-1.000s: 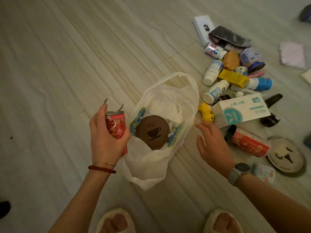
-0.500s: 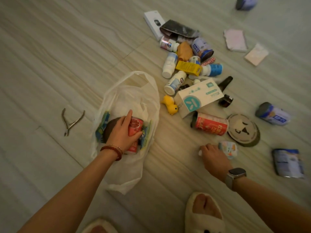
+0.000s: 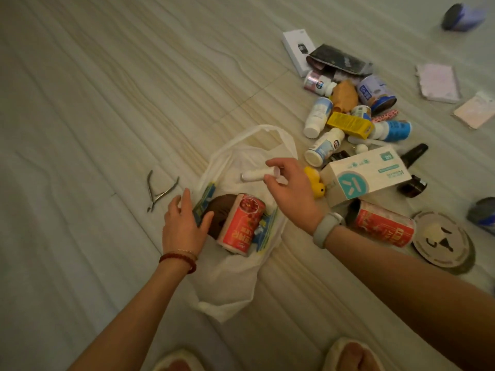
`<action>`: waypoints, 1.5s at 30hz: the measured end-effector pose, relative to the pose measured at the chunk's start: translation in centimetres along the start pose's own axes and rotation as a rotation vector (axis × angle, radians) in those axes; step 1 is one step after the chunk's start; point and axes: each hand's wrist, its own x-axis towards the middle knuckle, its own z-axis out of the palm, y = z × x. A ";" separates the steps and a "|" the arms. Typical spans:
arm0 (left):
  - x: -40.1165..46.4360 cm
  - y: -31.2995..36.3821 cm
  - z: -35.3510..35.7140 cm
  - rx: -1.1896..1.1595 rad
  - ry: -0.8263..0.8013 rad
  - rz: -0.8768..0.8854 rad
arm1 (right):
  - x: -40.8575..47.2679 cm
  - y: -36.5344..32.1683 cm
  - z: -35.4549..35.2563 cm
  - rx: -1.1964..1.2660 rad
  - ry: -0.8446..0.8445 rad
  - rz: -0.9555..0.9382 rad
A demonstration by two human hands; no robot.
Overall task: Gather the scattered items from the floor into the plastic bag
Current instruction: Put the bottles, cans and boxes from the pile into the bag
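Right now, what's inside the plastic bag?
In the bag: a red can lying over a brown round lid, with blue-yellow packets along the sides. Anything beneath them is covered.

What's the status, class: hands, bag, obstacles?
Right hand pinches white tube over plastic bag. Left hand open at bag rim. Nothing blocking.

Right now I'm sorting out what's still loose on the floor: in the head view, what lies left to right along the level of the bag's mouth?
Metal nippers → left hand → red can in the plastic bag → right hand pinching a small white tube → yellow duck → white box → black cap.
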 end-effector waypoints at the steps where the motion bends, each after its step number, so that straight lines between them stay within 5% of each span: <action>1: 0.4 -0.2 -0.1 -0.050 -0.021 -0.024 | 0.4 0.4 0.8 -0.023 -0.060 0.026; 5: 1.5 -0.4 -0.2 -0.065 -0.024 -0.029 | -0.3 3.0 1.8 -0.447 -0.353 -0.134; 9: 1.4 -0.4 0.1 -0.021 0.063 0.080 | -2.5 4.6 -0.5 -0.481 -0.101 -0.243; 11: 1.3 -0.4 0.7 -0.006 0.065 0.082 | -2.5 6.1 -1.4 -0.563 -0.020 -0.136; 14: 1.2 -0.3 1.4 -0.024 0.048 0.068 | -1.0 8.1 -2.2 -0.676 -0.145 0.185; 18: 1.7 -0.6 0.5 -0.074 0.130 0.101 | 0.1 9.1 -1.8 -0.830 -0.130 0.206; 24: 5.8 -3.8 -1.3 0.045 0.118 -0.167 | -0.3 9.2 -2.1 -0.603 -0.098 0.264; 28: 6.4 -5.7 -1.1 0.052 0.086 -0.232 | -2.1 8.2 -2.5 -0.428 0.095 0.238; 33: 6.3 -5.9 -0.8 -0.121 0.241 -0.278 | -3.8 5.2 -3.4 -0.241 0.278 -0.028; 39: 4.7 -4.3 -2.0 -0.417 0.418 -0.345 | -1.8 2.7 -0.7 -0.301 -0.050 -0.290; 45: 3.0 0.3 -4.3 -0.460 0.469 0.065 | -0.8 3.2 1.1 -0.472 -0.295 -0.172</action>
